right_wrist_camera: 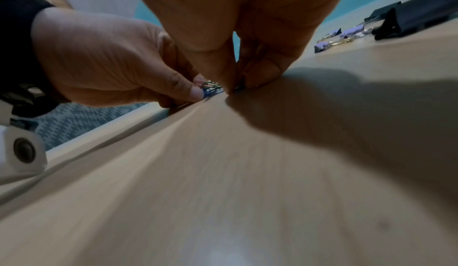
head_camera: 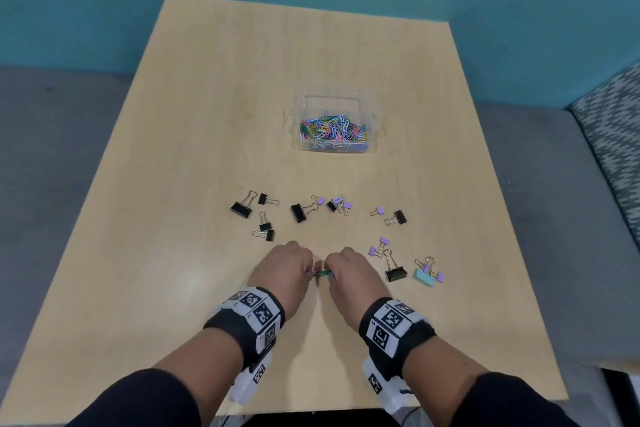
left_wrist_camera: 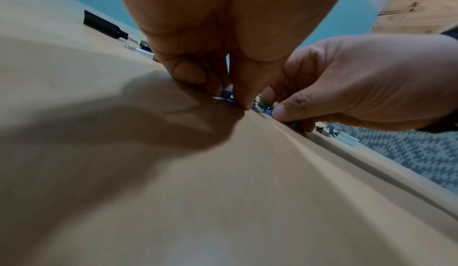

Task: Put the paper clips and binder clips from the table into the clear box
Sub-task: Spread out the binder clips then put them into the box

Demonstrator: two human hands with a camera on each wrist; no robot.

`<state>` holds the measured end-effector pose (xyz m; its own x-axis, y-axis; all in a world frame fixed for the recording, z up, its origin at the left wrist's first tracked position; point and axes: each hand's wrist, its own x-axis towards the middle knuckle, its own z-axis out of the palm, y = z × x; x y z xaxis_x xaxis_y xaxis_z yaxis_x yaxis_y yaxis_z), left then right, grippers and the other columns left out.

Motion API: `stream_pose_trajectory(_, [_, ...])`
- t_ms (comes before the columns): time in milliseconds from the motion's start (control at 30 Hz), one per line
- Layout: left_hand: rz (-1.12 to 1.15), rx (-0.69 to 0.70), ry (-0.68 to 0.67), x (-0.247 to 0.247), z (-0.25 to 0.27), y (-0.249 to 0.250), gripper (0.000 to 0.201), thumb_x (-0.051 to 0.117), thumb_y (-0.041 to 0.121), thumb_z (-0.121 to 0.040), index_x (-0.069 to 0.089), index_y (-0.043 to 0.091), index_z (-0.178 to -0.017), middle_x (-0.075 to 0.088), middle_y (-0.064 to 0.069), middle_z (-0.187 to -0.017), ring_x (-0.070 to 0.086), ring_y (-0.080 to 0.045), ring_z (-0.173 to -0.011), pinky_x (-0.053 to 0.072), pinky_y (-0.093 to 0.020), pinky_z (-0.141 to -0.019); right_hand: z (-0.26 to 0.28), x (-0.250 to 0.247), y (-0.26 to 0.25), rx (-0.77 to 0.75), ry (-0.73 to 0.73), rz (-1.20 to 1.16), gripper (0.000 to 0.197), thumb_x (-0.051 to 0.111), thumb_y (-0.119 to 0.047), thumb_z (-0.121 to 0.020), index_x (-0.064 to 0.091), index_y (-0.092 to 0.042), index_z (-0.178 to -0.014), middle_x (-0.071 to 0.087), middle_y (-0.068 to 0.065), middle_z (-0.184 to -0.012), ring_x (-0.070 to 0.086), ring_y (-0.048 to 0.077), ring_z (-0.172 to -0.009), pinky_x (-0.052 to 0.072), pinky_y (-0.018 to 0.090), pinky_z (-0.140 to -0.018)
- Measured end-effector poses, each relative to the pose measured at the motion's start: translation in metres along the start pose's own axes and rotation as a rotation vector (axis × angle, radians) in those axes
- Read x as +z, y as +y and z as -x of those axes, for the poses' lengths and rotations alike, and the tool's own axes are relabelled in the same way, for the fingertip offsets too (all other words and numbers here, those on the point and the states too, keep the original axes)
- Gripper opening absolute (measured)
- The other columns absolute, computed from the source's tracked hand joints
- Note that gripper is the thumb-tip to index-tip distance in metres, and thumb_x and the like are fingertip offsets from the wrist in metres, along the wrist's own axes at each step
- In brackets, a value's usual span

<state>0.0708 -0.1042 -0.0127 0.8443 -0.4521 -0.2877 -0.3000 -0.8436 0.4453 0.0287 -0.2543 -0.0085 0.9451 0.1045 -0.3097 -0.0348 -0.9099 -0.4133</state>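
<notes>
Near the table's front middle, my left hand [head_camera: 308, 270] and right hand [head_camera: 331, 269] meet knuckles-up over a small heap of coloured paper clips [head_camera: 320, 273]. Both pinch at the heap with thumb and curled fingers. The left wrist view shows my left hand [left_wrist_camera: 224, 91] on blue clips [left_wrist_camera: 226, 94]. In the right wrist view my right hand [right_wrist_camera: 238, 83] pinches beside green and blue clips [right_wrist_camera: 210, 88]. The clear box [head_camera: 375, 121] stands farther back, holding many coloured paper clips. Black binder clips [head_camera: 298, 212], purple ones [head_camera: 379, 210] and a teal one [head_camera: 424, 277] lie scattered between box and hands.
The light wooden table [head_camera: 173, 184] has bare surface on its left half and behind the box. A large black binder clip [head_camera: 396, 274] lies just right of my right hand. A patterned seat [head_camera: 609, 149] stands past the right edge.
</notes>
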Motion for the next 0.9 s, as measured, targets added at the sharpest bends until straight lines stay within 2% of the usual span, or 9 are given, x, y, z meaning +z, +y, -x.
stream_pose_trajectory(100, [-0.038,-0.004,-0.027,-0.001,0.004,-0.001,0.004,0.051,0.016,-0.091,0.053,0.017,-0.088,0.046,0.001,-0.09,0.041,-0.017,-0.079,0.033,-0.028,-0.064,0.001,-0.003,-0.002,-0.004,0.011,0.054,0.024,0.051,0.007,-0.073,0.044,-0.015,-0.074,0.039,0.003,-0.078,0.032,0.021,-0.071,0.025,0.032,-0.057])
stream_pose_trajectory(167, [-0.12,0.008,-0.056,-0.003,0.007,0.0,0.008,0.048,0.012,-0.091,0.051,0.016,-0.097,0.048,-0.002,-0.098,0.044,-0.019,-0.083,0.028,-0.027,-0.063,0.002,-0.007,-0.002,-0.028,-0.021,0.133,0.025,0.056,0.007,-0.069,0.045,-0.015,-0.074,0.045,0.007,-0.077,0.031,0.021,-0.069,0.026,0.033,-0.054])
stream_pose_trajectory(267, [-0.234,0.018,-0.087,-0.009,0.011,0.004,0.019,0.041,0.009,-0.091,0.049,0.015,-0.107,0.049,-0.004,-0.106,0.047,-0.021,-0.091,0.025,-0.027,-0.064,0.001,-0.017,-0.002,-0.034,-0.094,0.187,0.019,0.047,0.003,-0.079,0.043,-0.015,-0.084,0.043,0.007,-0.086,0.031,0.022,-0.076,0.028,0.034,-0.062])
stream_pose_trajectory(367, [-0.275,0.014,-0.123,-0.013,0.011,0.008,0.024,0.039,0.009,-0.089,0.05,0.014,-0.11,0.051,-0.005,-0.109,0.048,-0.022,-0.092,0.025,-0.028,-0.064,-0.002,-0.026,-0.002,-0.002,-0.148,0.178,0.02,0.041,0.002,-0.08,0.034,-0.016,-0.079,0.036,0.003,-0.081,0.035,0.024,-0.074,0.026,0.032,-0.061])
stream_pose_trajectory(500, [-0.24,-0.078,-0.15,-0.019,0.007,0.009,0.013,0.039,0.013,-0.088,0.051,0.015,-0.095,0.051,-0.005,-0.095,0.04,-0.02,-0.074,0.027,-0.03,-0.06,-0.005,-0.029,0.001,0.013,-0.207,0.147,0.019,0.041,0.002,-0.079,0.036,-0.016,-0.074,0.032,-0.001,-0.073,0.04,0.025,-0.072,0.023,0.027,-0.05])
stream_pose_trajectory(600, [-0.035,-0.175,-0.105,-0.026,0.006,0.0,0.007,0.046,0.018,-0.084,0.048,0.016,-0.077,0.052,0.002,-0.078,0.049,-0.02,-0.066,0.037,-0.029,-0.056,-0.006,-0.038,0.007,0.091,-0.203,-0.014,0.015,0.044,-0.002,-0.076,0.049,-0.014,-0.082,0.049,0.002,-0.082,0.049,0.024,-0.074,0.033,0.028,-0.054])
stream_pose_trajectory(667, [0.151,-0.222,-0.044,-0.035,0.007,-0.007,0.011,0.054,0.025,-0.08,0.052,0.022,-0.07,0.057,0.007,-0.07,0.054,-0.013,-0.064,0.043,-0.027,-0.057,-0.006,-0.049,0.012,0.145,-0.16,-0.188,0.016,0.047,-0.004,-0.075,0.055,-0.016,-0.082,0.056,-0.001,-0.081,0.052,0.02,-0.071,0.04,0.03,-0.057])
stream_pose_trajectory(733, [0.319,-0.249,0.023,-0.048,0.001,-0.011,0.014,0.06,0.024,-0.077,0.054,0.023,-0.065,0.059,0.007,-0.062,0.054,-0.009,-0.057,0.043,-0.026,-0.053,-0.011,-0.064,0.019,0.172,-0.081,-0.325,0.016,0.05,-0.006,-0.073,0.058,-0.019,-0.078,0.058,-0.003,-0.074,0.052,0.016,-0.064,0.045,0.03,-0.057])
stream_pose_trajectory(900, [0.425,-0.197,0.164,-0.097,-0.049,-0.006,0.015,0.065,0.018,-0.074,0.056,0.021,-0.062,0.058,0.005,-0.052,0.051,-0.012,-0.047,0.042,-0.027,-0.05,-0.061,-0.116,0.037,0.191,0.104,-0.479,0.015,0.056,-0.004,-0.069,0.059,-0.019,-0.07,0.057,-0.004,-0.062,0.048,0.013,-0.05,0.04,0.025,-0.049])
